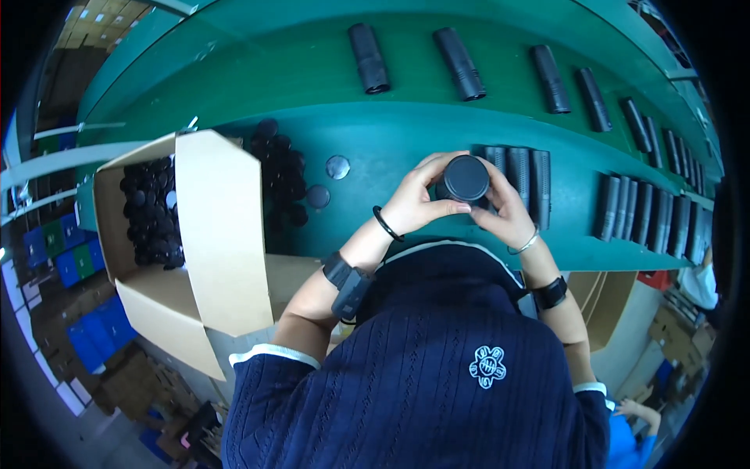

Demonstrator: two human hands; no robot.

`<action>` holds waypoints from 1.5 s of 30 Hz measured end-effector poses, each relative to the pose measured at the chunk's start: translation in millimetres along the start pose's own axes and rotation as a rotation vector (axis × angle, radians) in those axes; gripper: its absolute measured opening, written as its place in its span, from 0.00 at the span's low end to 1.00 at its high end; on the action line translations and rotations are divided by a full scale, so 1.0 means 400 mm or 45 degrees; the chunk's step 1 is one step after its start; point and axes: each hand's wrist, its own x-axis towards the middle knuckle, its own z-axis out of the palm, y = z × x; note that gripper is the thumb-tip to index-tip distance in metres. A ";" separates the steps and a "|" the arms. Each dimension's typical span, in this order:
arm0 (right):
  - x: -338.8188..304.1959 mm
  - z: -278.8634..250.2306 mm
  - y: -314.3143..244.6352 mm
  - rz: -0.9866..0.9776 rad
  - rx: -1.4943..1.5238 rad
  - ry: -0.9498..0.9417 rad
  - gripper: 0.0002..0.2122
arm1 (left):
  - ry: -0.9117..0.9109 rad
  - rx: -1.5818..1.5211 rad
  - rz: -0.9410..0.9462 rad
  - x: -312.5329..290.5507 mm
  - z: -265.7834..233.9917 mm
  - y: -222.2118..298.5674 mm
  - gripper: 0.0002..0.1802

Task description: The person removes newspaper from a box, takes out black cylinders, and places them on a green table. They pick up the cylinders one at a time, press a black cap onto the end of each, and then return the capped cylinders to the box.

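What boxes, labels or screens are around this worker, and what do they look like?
Cardboard box: on the person's left at the table edge, brown, flaps open, full of small black caps.
Blue and green crates: on the floor at far left, stacked.
Brown cartons: top left corner, stacked.
No labels or screens show.

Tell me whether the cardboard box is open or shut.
Open. The box has its flaps folded out, and black caps show inside.

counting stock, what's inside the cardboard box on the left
The cardboard box holds a heap of small round black caps, seen through its open left side. A raised flap covers the right part, so what lies under it cannot be seen.
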 end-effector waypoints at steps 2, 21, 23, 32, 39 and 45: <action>0.004 0.014 0.010 0.064 0.118 -0.043 0.26 | 0.075 -0.003 0.000 -0.035 -0.006 -0.004 0.41; 0.074 0.076 0.100 0.136 0.342 -0.058 0.14 | 0.133 0.131 -0.038 -0.138 -0.088 -0.036 0.35; 0.088 0.089 0.076 0.139 0.388 -0.125 0.15 | 0.186 0.138 0.026 -0.145 -0.079 -0.047 0.33; 0.140 0.133 0.072 0.274 0.389 -0.226 0.12 | 0.383 -0.451 -0.133 -0.149 -0.113 -0.034 0.17; 0.133 0.159 0.039 0.341 0.396 -0.215 0.12 | 0.229 -0.515 -0.185 -0.145 -0.130 -0.053 0.23; 0.122 0.140 0.048 0.330 0.412 -0.236 0.14 | 0.163 -0.441 -0.199 -0.140 -0.126 -0.065 0.26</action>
